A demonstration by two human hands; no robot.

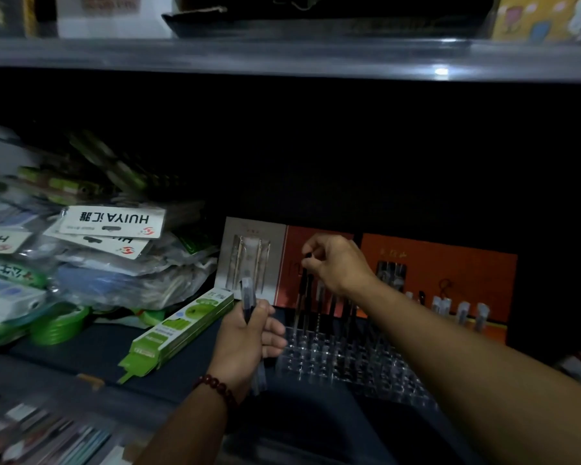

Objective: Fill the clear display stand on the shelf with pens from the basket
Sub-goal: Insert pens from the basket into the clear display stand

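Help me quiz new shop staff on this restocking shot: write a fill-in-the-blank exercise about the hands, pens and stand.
1. The right hand pinches the top of a ____ pen.
2. The left hand grips a bunch of pens and wears a bead ____ on its wrist.
3. The flat boxes left of the stand are ____ in colour.
Missing words: black; bracelet; green.
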